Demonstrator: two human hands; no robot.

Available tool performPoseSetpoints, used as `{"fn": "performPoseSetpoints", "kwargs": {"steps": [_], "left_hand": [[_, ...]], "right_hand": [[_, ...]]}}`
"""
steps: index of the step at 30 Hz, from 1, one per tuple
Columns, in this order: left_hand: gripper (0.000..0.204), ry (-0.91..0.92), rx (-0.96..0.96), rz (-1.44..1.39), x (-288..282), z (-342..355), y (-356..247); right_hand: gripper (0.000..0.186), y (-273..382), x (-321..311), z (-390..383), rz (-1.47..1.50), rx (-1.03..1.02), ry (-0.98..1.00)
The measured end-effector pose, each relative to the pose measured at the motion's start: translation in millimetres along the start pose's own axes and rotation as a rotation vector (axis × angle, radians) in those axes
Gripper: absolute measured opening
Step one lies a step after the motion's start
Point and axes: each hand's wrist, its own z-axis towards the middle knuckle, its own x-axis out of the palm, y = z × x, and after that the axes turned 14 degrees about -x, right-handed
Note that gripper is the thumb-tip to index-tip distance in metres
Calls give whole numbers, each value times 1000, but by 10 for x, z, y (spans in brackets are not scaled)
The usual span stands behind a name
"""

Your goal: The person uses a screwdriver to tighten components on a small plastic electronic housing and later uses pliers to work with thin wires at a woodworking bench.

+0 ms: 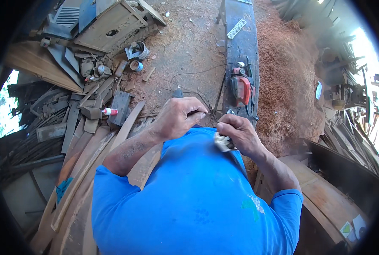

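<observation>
Both hands are raised in front of my blue shirt, fingers closed. My left hand [183, 114] pinches a thin dark cord [212, 113], a short stretch of which shows between the hands. My right hand [240, 134] is closed, thumb against forefinger, and an off-white, ribbed object [223, 143] shows below its fingers. That object's kind I cannot make out. Just beyond my hands, a red and black power tool [242, 89] lies on a long, narrow dark bench [242, 51]. A thin dark cable loops left from the tool's end to the floor.
A white power strip [236, 28] lies farther up the bench. Reddish shavings [287, 85] heap along its right side. At left are curved planks [81, 182], a blue-and-white can [136, 65], a red-and-white bottle [109, 111] and wood scraps. A wooden panel [325, 195] stands at lower right.
</observation>
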Motion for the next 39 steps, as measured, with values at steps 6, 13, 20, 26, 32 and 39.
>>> {"fn": "performPoseSetpoints", "kwargs": {"steps": [6, 13, 20, 26, 32, 39], "left_hand": [[11, 353, -56, -190, -1043, 640, 509], [10, 480, -245, -576, -2020, 1174, 860], [14, 545, -382, -791, -2570, 1473, 930], [14, 617, -526, -1286, -2433, 1481, 1053], [11, 433, -386, -1424, -2138, 1495, 904], [14, 307, -280, -1079, -2083, 1482, 663]], "right_hand": [[24, 61, 311, 970, 202, 90, -171], [26, 535, 517, 2096, 292, 179, -100], [18, 898, 624, 2684, 367, 56, -77], [18, 915, 546, 2889, 341, 72, -22], [15, 865, 374, 2915, 590, 54, 46], [17, 945, 196, 2808, 435, -24, 91]]}}
